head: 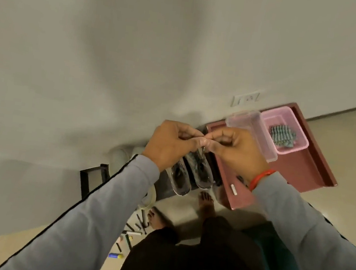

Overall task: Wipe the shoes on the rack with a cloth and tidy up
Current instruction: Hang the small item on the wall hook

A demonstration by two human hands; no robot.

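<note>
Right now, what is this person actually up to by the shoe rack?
A person stands at the rack, the left hand and right hand raised together, pinching something small between the fingertips; it is too blurred to name. Below the hands a pair of dark shoes sits on the rack. The striped cloth lies untouched in a pink tub on the maroon table, so no wiping is under way.

**What I see worn**

Both arms wear grey long sleeves [99,210] with a dark piping line along the outer seam. A red band [261,178] circles the right wrist, toward 3 o'clock. Dark trousers [179,255] below, bare feet [205,200] near 6 o'clock.
</note>
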